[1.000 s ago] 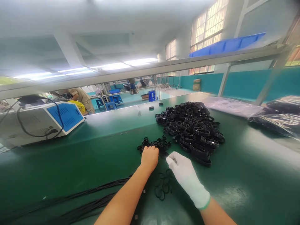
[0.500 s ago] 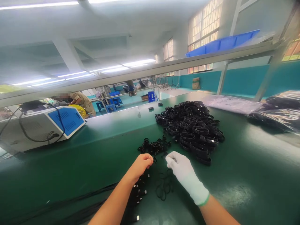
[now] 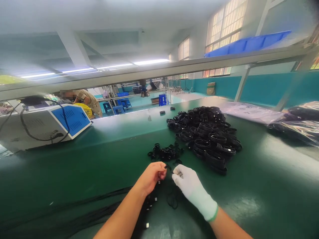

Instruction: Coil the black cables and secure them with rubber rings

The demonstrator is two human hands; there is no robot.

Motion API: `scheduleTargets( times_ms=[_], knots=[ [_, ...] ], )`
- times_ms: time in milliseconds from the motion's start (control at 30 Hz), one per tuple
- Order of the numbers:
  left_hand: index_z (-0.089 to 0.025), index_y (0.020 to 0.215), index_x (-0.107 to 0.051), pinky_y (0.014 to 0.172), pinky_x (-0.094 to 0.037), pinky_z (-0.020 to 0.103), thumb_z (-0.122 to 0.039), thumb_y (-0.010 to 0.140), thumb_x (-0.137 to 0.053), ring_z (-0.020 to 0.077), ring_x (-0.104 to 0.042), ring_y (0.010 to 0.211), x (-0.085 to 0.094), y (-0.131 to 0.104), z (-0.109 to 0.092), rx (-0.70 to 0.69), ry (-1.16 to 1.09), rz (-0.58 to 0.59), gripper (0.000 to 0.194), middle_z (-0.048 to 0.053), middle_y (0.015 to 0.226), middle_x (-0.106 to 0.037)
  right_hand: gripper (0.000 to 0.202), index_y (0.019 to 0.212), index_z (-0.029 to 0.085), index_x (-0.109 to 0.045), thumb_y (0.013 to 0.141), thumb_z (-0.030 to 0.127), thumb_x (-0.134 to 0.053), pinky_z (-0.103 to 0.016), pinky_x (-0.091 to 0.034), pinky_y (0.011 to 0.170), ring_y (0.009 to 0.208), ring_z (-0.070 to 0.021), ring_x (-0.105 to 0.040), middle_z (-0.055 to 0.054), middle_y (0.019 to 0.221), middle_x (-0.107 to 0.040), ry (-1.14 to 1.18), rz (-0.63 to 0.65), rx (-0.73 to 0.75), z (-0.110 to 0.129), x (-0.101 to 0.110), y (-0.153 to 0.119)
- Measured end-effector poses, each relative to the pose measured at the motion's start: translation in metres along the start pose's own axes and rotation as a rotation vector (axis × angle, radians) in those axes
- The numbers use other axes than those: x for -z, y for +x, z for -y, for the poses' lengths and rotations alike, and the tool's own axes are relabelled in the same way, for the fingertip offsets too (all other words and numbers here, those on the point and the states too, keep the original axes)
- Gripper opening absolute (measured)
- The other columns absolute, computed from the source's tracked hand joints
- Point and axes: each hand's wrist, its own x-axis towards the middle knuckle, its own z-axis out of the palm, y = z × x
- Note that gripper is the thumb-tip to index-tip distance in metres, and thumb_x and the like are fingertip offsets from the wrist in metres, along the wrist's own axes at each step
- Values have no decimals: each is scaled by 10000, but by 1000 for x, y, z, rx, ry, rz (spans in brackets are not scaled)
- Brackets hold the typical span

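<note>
My bare left hand (image 3: 152,177) is closed in a pinch on one end of a small black strap (image 3: 168,167). My right hand (image 3: 190,186), in a white glove with a green cuff, pinches its other end. Just beyond both hands lies a small heap of short black curled pieces (image 3: 165,152). A few thin black loops (image 3: 172,200) rest on the table below the right hand. Straight black cables (image 3: 99,212) with pale connector ends (image 3: 147,225) run from the lower left, partly hidden under my left forearm.
A large pile of coiled black cables (image 3: 206,136) stands right of centre on the green table (image 3: 259,172). A grey and blue machine (image 3: 71,121) is at left. Plastic-wrapped bundles (image 3: 296,129) lie at right. A shelf rail (image 3: 149,70) crosses overhead. A person (image 3: 88,99) bends in the background.
My hands have come closer together, and the small black strap now shows stretched between their fingertips. The view has shifted slightly.
</note>
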Motion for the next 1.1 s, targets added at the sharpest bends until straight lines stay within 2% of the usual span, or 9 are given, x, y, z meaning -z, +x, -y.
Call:
scheduleTargets(
  times_ms=[133, 233, 367, 467, 567, 667, 767, 933, 1100],
  knots=[
    [-165, 613, -427, 527, -253, 225, -223, 595, -544, 73, -340, 501, 16, -1, -3, 4, -87, 10, 132, -39, 571, -414, 111, 671, 205, -390, 727, 296, -360, -227, -242, 368, 374, -80, -337, 18, 590, -511, 56, 136, -58, -1, 10, 5],
    [-152, 616, -461, 530, -250, 229, -209, 593, -555, 80, -360, 505, 22, -6, -3, 11, -97, 58, 112, -28, 564, -436, 117, 636, 197, -423, 704, 290, -406, -233, -251, 381, 378, -85, -347, 18, 560, -517, 14, 186, -44, 0, 18, 4],
    [-151, 610, -487, 539, -264, 234, -191, 573, -558, 87, -371, 501, 19, -13, -3, 9, -80, 121, 91, -36, 527, -426, 138, 579, 175, -532, 685, 260, -511, -246, -328, 520, 544, -121, -435, 5, 559, -509, -108, 90, 30, 3, 26, -3],
    [-151, 588, -495, 535, -275, 239, -193, 557, -553, 91, -370, 497, 13, -15, -3, 21, -45, 160, 77, -34, 517, -426, 239, 923, 197, -616, 724, 268, -502, -257, -385, 613, 621, -125, -465, -7, 761, -567, -127, -27, 65, 9, 24, -7],
    [-149, 590, -515, 532, -281, 237, -204, 568, -545, 97, -381, 515, 6, -15, -3, 31, 16, 175, 67, -30, 532, -435, 421, 1131, 217, -550, 712, 248, -526, -248, -424, 633, 644, -120, -508, -4, 825, -584, 2, 26, 79, 11, 13, -9],
    [-148, 605, -537, 553, -304, 234, -219, 601, -549, 104, -404, 552, 0, -16, -4, 31, 110, 154, 72, -25, 566, -462, 239, 920, 169, -604, 716, 249, -509, -230, -409, 516, 538, -112, -501, 11, 644, -555, 119, 72, 28, 7, 0, -7],
    [-150, 631, -563, 577, -318, 241, -288, 691, -547, 120, -439, 602, -7, -19, -6, 6, 236, 93, 151, -9, 630, -519, 134, 787, 164, -568, 720, 250, -492, -206, -373, 449, 477, -86, -470, 15, 620, -540, 131, 21, -2, 1, -6, -5],
    [-170, 621, -550, 549, -244, 233, -314, 697, -629, 108, -366, 586, -12, -24, -12, -98, 422, -53, 181, -53, 593, -469, 176, 795, 152, -573, 704, 294, -521, -208, -391, 434, 447, -97, -486, 22, 534, -532, 158, 59, -39, 3, -2, -5],
    [-167, 669, -558, 598, -339, 234, -342, 756, -551, 120, -453, 608, 5, -21, -21, -117, 432, -82, 195, -33, 621, -528, 306, 850, 124, -601, 712, 355, -456, -252, -442, 453, 464, -127, -542, -38, 627, -620, 185, 128, -61, 5, 11, -3]
  ],
)
